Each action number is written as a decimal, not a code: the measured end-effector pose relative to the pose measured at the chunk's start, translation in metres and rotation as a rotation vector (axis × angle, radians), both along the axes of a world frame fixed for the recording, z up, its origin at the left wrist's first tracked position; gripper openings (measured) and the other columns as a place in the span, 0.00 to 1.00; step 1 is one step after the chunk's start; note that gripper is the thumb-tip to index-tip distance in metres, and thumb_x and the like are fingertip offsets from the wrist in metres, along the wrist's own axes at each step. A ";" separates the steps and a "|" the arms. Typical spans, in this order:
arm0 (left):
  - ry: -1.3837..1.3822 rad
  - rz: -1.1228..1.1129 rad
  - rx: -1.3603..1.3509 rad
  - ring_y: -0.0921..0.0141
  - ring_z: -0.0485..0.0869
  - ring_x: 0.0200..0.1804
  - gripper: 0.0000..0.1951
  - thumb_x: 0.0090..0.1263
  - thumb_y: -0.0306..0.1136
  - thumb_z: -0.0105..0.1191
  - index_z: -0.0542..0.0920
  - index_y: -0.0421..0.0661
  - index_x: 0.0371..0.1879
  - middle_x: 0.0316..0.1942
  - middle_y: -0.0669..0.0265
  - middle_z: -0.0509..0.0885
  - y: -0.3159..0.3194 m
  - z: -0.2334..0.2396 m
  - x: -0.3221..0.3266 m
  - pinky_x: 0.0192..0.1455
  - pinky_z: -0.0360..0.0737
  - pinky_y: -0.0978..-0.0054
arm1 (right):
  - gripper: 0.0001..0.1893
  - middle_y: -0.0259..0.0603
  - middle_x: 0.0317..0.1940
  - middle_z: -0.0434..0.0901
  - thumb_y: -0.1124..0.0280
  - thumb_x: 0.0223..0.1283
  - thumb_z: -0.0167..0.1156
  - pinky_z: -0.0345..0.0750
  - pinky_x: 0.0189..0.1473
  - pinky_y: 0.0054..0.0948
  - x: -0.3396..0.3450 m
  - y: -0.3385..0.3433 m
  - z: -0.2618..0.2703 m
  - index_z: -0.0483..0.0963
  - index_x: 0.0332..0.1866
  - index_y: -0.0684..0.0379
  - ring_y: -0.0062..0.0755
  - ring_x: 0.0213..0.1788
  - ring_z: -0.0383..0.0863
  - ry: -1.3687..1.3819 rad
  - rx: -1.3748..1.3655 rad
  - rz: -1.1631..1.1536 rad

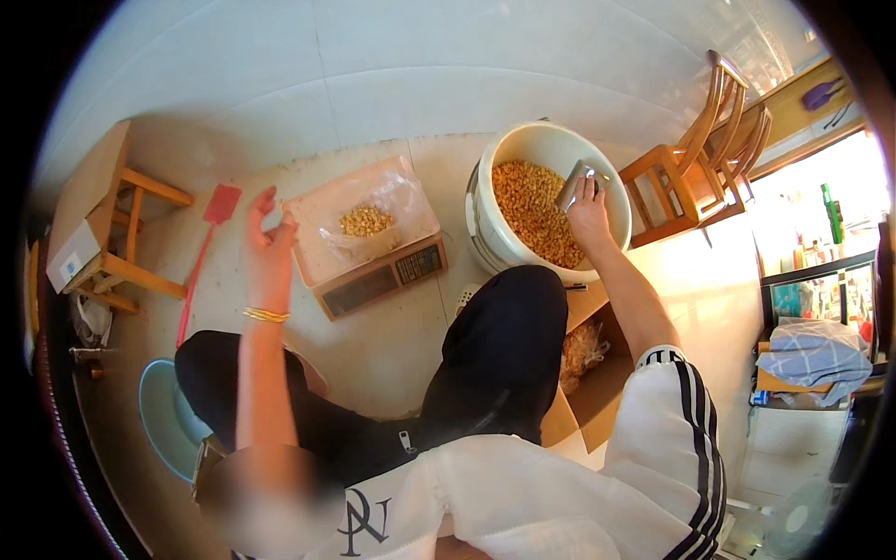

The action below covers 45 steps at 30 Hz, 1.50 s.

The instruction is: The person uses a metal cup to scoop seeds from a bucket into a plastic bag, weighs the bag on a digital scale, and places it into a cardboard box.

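My right hand grips a metal scoop inside a white plastic bucket, at the right of the yellow-orange kernels in it. Raised in the air, with fingers curled and apart, my left hand holds nothing; it appears beside the left edge of the scale. On the pan of the electronic scale lies a clear plastic bag with a small heap of similar kernels in it. The bag's mouth is spread towards the back right.
An open cardboard box with bagged contents stands right of my knee. A red fly swatter lies left of the scale, near a wooden stool. Wooden chairs stand beyond the bucket. A blue basin is at my left.
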<state>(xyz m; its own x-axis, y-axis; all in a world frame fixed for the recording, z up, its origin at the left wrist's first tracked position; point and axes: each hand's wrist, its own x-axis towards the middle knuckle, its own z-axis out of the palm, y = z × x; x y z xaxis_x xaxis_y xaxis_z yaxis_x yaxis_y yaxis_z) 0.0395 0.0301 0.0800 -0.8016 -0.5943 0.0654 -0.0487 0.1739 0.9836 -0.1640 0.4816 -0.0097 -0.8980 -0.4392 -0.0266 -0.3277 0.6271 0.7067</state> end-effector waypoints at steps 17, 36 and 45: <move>-0.174 -0.276 -0.520 0.72 0.77 0.33 0.16 0.61 0.22 0.51 0.73 0.44 0.49 0.53 0.61 0.72 -0.028 0.035 0.010 0.37 0.76 0.78 | 0.20 0.63 0.62 0.60 0.68 0.56 0.53 0.75 0.47 0.51 -0.028 -0.053 0.002 0.72 0.52 0.69 0.63 0.63 0.60 -0.146 -0.149 -0.415; -0.286 -0.397 -0.589 0.70 0.77 0.32 0.15 0.61 0.22 0.52 0.75 0.43 0.48 0.53 0.60 0.72 -0.031 0.026 0.012 0.38 0.75 0.75 | 0.20 0.71 0.55 0.63 0.62 0.50 0.61 0.73 0.52 0.41 -0.009 -0.048 -0.040 0.77 0.44 0.68 0.62 0.56 0.68 -0.175 -0.268 -0.428; -0.271 -0.442 -0.646 0.65 0.78 0.33 0.15 0.59 0.23 0.53 0.75 0.44 0.46 0.51 0.59 0.73 -0.026 0.002 0.001 0.40 0.76 0.71 | 0.15 0.40 0.28 0.79 0.62 0.56 0.61 0.74 0.36 0.30 0.008 -0.006 -0.036 0.78 0.38 0.65 0.36 0.31 0.78 -0.552 -1.667 -0.710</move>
